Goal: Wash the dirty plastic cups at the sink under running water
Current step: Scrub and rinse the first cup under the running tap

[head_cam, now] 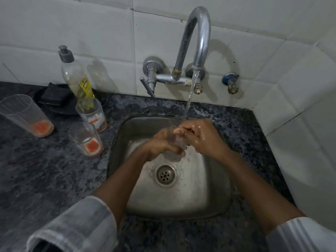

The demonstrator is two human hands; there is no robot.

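Observation:
A clear plastic cup is held over the steel sink, under water running from the curved tap. My left hand grips the cup's lower body from the left. My right hand pinches the rim, with its fingers curled over the cup's mouth. Three more clear cups with orange residue at the bottom stand on the counter left of the sink: one far left, one near the sink and one behind it.
A dish soap bottle stands against the tiled wall behind the cups, beside a dark sponge in a dish. The tap lever and a small blue valve project from the wall. The drain lies below my hands.

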